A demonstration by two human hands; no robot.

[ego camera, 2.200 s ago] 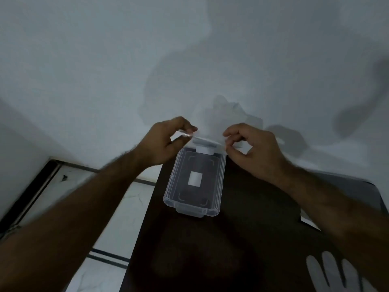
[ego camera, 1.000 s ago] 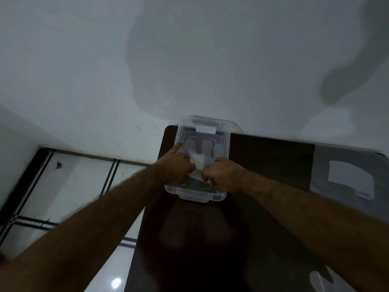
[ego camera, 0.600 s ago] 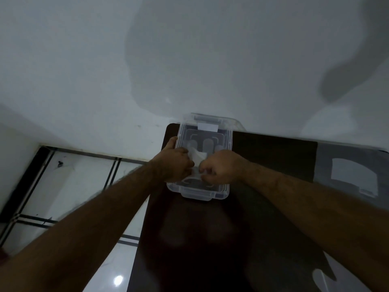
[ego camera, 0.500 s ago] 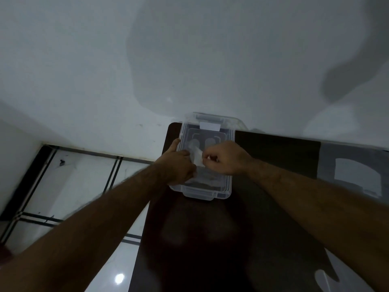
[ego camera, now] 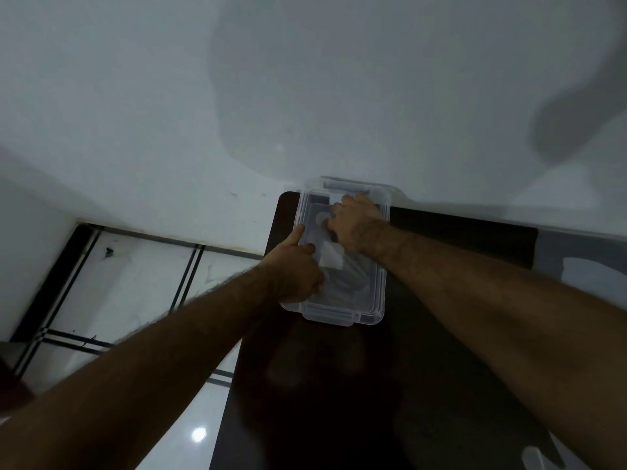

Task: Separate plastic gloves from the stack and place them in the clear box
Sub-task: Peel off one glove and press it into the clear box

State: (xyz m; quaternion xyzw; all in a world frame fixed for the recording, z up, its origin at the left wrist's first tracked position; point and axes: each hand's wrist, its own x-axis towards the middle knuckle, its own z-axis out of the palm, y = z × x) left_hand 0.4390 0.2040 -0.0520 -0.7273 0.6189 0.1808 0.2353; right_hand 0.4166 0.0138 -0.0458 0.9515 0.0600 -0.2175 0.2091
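Note:
The clear box (ego camera: pixel 368 315) stands open at the far left corner of the dark table (ego camera: pixel 390 385), against the wall. A thin see-through plastic glove (ego camera: pixel 342 269) lies flat inside it. My left hand (ego camera: pixel 293 269) rests in the box's left half, thumb along the rim, fingers curled down on the glove. My right hand (ego camera: pixel 354 222) is deeper in the box near the far end, pressing down on the glove's finger end. The stack of gloves (ego camera: pixel 539 457) shows only as a pale sliver at the bottom right edge.
The box's lid (ego camera: pixel 346 184) leans behind it against the white wall. A grey sheet with a pale patch (ego camera: pixel 590 266) lies on the table at the right. Tiled floor with dark lines (ego camera: pixel 135 283) drops away left of the table edge.
Both hands brought the glove from the air down into the box. In the last half second my right hand slid toward the box's far end while my left stayed put.

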